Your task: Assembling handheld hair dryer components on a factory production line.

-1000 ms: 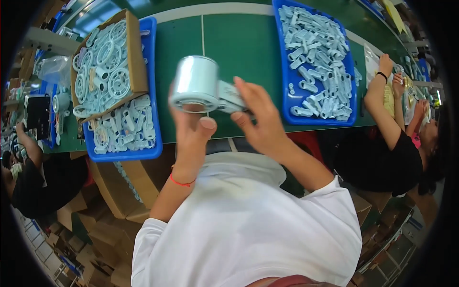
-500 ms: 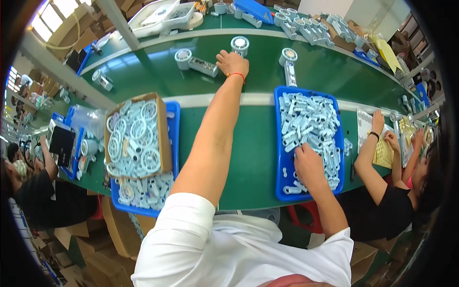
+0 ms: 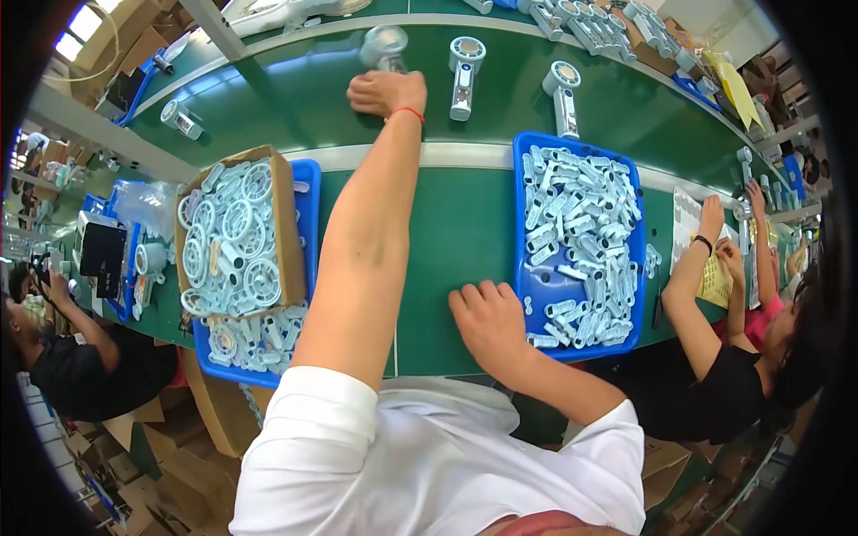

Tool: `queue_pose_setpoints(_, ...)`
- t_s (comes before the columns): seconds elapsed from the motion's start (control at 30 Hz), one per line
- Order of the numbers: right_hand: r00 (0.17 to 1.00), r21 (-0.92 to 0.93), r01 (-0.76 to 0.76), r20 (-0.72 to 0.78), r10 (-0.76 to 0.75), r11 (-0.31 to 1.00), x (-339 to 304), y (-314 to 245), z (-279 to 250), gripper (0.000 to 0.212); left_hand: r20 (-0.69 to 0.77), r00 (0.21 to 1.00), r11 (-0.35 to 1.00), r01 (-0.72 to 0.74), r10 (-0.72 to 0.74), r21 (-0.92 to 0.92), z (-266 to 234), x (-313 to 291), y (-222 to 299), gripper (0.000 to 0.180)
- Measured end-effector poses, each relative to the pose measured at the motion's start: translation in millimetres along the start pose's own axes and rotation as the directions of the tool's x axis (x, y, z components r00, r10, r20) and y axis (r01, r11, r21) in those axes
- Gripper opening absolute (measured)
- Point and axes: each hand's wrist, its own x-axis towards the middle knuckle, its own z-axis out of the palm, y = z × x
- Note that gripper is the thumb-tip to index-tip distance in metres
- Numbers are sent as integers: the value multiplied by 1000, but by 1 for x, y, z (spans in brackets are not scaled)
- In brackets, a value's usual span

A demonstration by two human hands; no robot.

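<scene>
My left hand [image 3: 389,94], with a red cord at the wrist, reaches far out over the green belt and is closed round the handle of a pale blue handheld fan [image 3: 385,43]. The fan's round head is smeared by motion, and most of the handle is hidden by my fingers. Just right of it lies a second handheld fan [image 3: 462,76], its handle toward me. A third one [image 3: 563,94] lies further right. My right hand [image 3: 492,329] rests palm down on the green table, fingers a little apart, beside a blue tray [image 3: 520,223] of small pale blue casings.
On the left, a cardboard box [image 3: 290,241] of pale blue rings and parts sits over another blue tray [image 3: 308,196]. A fan [image 3: 181,119] lies at the belt's left. A metal rail [image 3: 483,155] separates belt and table. Co-workers sit at both sides, a person's hand [image 3: 712,219] at right.
My left hand has moved left along with a fan, whose handle it holds. My right hand has left the tray of casings and come down on the table to its left.
</scene>
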Motion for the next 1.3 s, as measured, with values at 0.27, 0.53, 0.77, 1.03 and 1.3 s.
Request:
queue_pose_setpoints(0.27,936,784,-263,67,344,562,-16,21,-16,35,228,840,128,189,492,-974,-187,-66,-44,49)
queue_pose_setpoints(0.53,879,967,-221,253,404,-123,-12,-12,-17,33,652,497,380,544,573,-748,-240,-179,-204,73)
queue_pose_setpoints(0.77,832,926,-360,265,487,112,-24,-30,-15,29,681,386,582,354,622,-732,-228,-184,-219,81)
queue_pose_setpoints(1.03,807,899,-384,217,549,211,-26,-32,-9,24,553,467,644,-49,690,-763,-227,-186,-214,77)
queue_pose_setpoints(1.3,779,901,-406,252,574,156,-20,-30,-3,25,586,509,706,-60,630,-706,-221,-188,-214,75)
